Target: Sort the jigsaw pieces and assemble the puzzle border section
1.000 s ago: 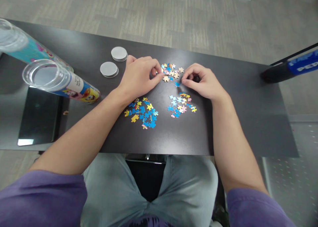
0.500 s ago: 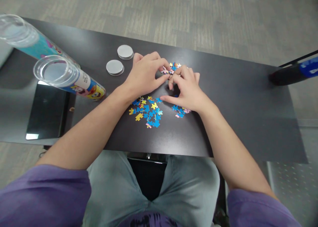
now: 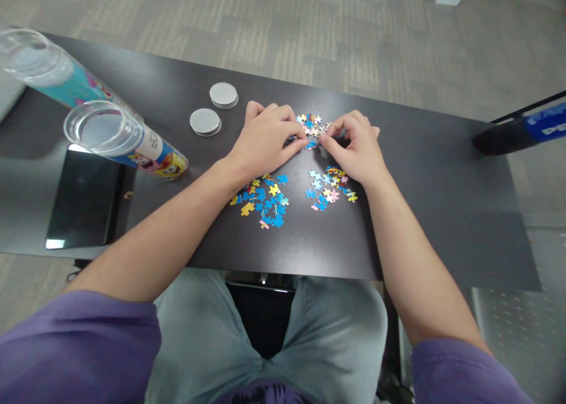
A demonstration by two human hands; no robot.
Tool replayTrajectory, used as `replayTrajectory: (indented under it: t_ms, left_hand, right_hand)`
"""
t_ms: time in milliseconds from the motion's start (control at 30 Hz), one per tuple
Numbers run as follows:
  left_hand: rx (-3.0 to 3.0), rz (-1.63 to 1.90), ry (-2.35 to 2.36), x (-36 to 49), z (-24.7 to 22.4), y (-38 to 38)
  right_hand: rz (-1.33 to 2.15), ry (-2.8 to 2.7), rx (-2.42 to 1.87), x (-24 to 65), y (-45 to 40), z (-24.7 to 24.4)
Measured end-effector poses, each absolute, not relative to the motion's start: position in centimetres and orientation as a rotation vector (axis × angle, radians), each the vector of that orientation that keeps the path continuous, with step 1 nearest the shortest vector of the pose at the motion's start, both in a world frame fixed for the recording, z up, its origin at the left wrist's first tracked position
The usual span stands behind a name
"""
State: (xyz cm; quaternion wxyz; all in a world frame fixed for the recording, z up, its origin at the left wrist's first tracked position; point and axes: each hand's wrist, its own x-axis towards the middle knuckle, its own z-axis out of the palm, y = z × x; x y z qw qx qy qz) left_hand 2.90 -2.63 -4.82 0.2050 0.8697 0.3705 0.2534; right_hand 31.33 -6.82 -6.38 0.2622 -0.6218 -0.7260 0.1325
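Loose jigsaw pieces lie in three groups on the dark table [image 3: 420, 174]. Over the far pile of puzzle pieces [image 3: 309, 121], my left hand [image 3: 267, 135] pinches thumb and fingers together at a blue puzzle piece [image 3: 311, 145]. Facing it from the right, my right hand [image 3: 356, 144] has thumb and forefinger closed at the pile's edge on a small puzzle piece, mostly covered by the fingertips. Nearer me are a mostly blue and yellow pile [image 3: 269, 203] on the left and a mixed blue, pink and yellow pile [image 3: 329, 189] on the right.
Two clear-topped cartoon tubes, one blue [image 3: 150, 150] and one teal [image 3: 77, 82], stand at the left by a black tablet [image 3: 84, 197]. Round silvery lids [image 3: 205, 121] lie beyond my left forearm. A dark cylinder with a blue label [image 3: 508, 135] is at the far right.
My right hand has moved slightly away from me and to the right, uncovering more of the near right pile. The left hand's fingers have closed from a wider spread into a pinch.
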Motion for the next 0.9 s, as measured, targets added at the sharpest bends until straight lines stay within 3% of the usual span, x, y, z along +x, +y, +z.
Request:
replayTrajectory:
  t_ms: [600, 900]
  left_hand:
    - [2.373, 0.536, 1.14, 0.9, -4.1, -0.3]
    - [2.333, 0.194, 1.076, -0.8, -1.5, -0.1]
  right_hand:
    - [0.332, -1.989, -1.634, 30.9, -7.0, -6.2]
    - [0.494, -2.075, -1.529, 31.4, -7.3, -5.6]
